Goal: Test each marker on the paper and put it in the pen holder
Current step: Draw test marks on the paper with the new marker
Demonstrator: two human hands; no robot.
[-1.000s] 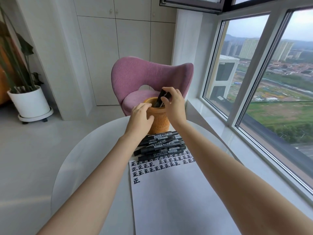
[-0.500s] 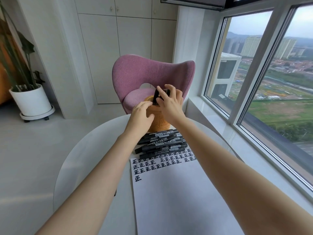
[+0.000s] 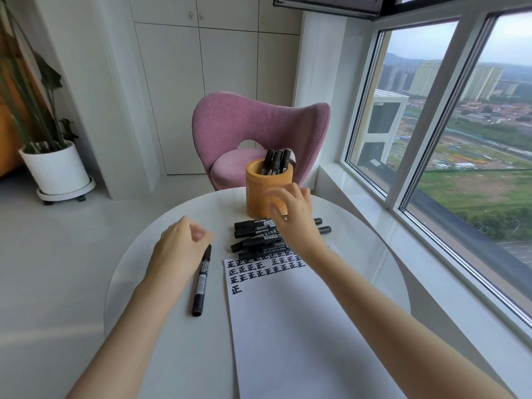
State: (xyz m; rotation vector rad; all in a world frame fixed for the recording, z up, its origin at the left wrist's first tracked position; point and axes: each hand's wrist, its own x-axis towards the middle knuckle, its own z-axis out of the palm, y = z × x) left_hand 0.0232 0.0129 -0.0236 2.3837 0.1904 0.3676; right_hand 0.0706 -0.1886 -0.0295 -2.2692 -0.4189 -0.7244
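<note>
Markers (image 3: pixel 275 164) stand in the pen holder (image 3: pixel 263 194); left hand (image 3: pixel 175 249) and right hand (image 3: pixel 292 216) have withdrawn, empty, fingers loose.

A person's left forearm (image 3: pixel 129 321) and right forearm (image 3: pixel 383 315) are showing uncovered along their whole visible length, long and slender. The left hand (image 3: pixel 175 249) and right hand (image 3: pixel 293 214) are going bare too, their fingertips coming out blurred.

Pen holder (image 3: pixel 260 191) stands just behind marker pile (image 3: pixel 254 242).
</note>
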